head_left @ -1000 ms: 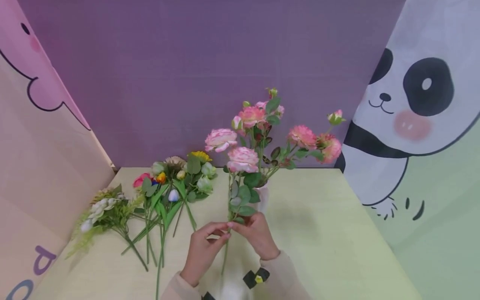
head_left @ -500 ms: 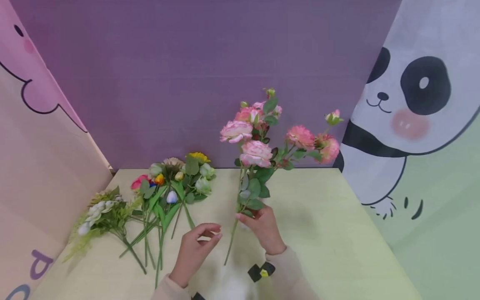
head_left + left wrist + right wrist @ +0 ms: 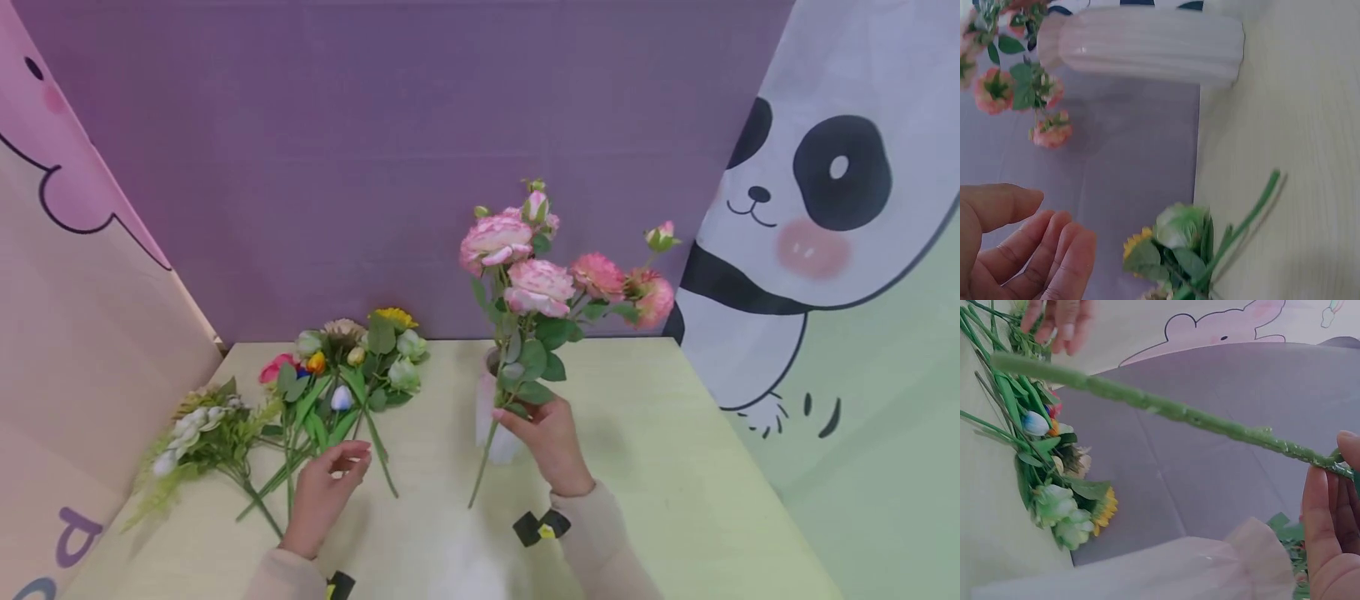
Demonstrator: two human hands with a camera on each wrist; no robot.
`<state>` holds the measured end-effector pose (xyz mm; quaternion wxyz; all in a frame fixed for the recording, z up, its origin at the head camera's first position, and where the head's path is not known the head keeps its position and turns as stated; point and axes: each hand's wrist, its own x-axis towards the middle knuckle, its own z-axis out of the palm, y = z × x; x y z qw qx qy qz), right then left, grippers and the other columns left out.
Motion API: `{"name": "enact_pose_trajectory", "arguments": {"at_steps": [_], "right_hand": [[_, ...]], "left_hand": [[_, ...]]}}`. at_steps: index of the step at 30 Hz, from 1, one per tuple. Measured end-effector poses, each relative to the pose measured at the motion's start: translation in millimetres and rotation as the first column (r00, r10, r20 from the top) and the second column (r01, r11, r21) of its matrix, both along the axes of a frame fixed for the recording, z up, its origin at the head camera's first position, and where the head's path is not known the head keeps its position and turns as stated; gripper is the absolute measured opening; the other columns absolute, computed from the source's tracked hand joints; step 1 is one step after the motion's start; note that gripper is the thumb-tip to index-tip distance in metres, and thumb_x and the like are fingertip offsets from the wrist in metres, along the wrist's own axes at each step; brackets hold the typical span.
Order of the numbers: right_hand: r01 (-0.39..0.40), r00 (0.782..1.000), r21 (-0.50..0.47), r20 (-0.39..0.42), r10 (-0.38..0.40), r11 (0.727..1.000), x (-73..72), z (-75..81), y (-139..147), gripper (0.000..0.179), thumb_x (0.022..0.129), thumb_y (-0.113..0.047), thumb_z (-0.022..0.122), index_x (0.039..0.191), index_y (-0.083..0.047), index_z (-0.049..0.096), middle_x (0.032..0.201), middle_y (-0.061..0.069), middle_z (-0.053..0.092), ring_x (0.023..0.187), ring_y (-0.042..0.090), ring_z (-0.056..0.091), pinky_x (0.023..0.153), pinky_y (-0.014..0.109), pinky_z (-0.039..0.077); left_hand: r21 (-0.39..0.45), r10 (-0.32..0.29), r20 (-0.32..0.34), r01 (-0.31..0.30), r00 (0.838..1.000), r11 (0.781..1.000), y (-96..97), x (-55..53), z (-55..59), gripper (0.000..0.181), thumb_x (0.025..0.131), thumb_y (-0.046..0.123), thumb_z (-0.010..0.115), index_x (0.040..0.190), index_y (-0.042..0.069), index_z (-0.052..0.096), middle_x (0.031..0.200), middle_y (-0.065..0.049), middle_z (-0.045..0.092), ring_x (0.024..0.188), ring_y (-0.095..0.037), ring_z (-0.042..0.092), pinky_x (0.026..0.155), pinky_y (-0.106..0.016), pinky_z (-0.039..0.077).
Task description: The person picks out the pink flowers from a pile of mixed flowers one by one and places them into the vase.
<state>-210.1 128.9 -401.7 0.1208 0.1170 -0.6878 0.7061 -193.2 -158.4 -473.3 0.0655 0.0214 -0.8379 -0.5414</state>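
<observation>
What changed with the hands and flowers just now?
The left hand let go of the green stem of the pale-pink flower spray and moved left, toward the mixed-colour flower pile. The right hand still pinches the stem and has moved the spray right. The ribbed white vase, coral-pink flowers and pile stayed put.

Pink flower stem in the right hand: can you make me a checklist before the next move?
1. Right hand pinching the pink flower stem: ok.
2. Left hand holding nothing: ok.
3. Vase standing upright on the table: ok.
4. Stem's lower end inside the vase: not ok, it is outside.
5. Enough room in the vase's mouth: cannot tell, leaves partly hide it.
</observation>
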Motion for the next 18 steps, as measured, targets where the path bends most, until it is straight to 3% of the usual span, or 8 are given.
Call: {"name": "enact_pose_trajectory", "arguments": {"at_steps": [8,15,18], "right_hand": [[0.027,1.000,-0.010,0.008,-0.027,1.000,-12.8,15.4,10.8,0.034,0.079,0.003,0.072,0.111,0.008,0.061,0.093,-0.009,0.070,0.090,0.011,0.066,0.077,0.025,0.054],[0.069,0.997,0.003,-0.044,-0.068,0.998,-27.4,30.7,21.6,0.032,0.080,0.001,0.072,0.108,0.007,0.061,0.093,-0.007,0.070,0.090,0.010,0.065,0.078,0.024,0.054],[0.087,0.995,0.031,-0.050,-0.085,0.996,-33.0,37.5,25.1,0.031,0.080,-0.001,0.072,0.108,0.007,0.061,0.091,-0.008,0.070,0.087,0.009,0.066,0.078,0.025,0.055]], "left_hand": [[-0.187,0.000,0.038,0.007,0.999,0.982,-40.6,-8.0,-10.5,0.029,0.093,0.016,0.059,0.119,0.002,0.060,0.111,-0.014,0.065,0.098,-0.026,0.060,0.078,-0.031,0.050],[-0.222,-0.008,0.028,0.014,1.000,0.975,-56.8,-11.7,-18.4,0.031,0.094,0.016,0.057,0.120,0.000,0.058,0.110,-0.017,0.064,0.099,-0.029,0.060,0.080,-0.039,0.051],[-0.230,-0.004,0.055,0.017,0.998,0.973,-61.9,-12.7,-21.4,0.033,0.095,0.017,0.056,0.122,-0.001,0.057,0.112,-0.019,0.063,0.101,-0.032,0.059,0.081,-0.041,0.051]]}}
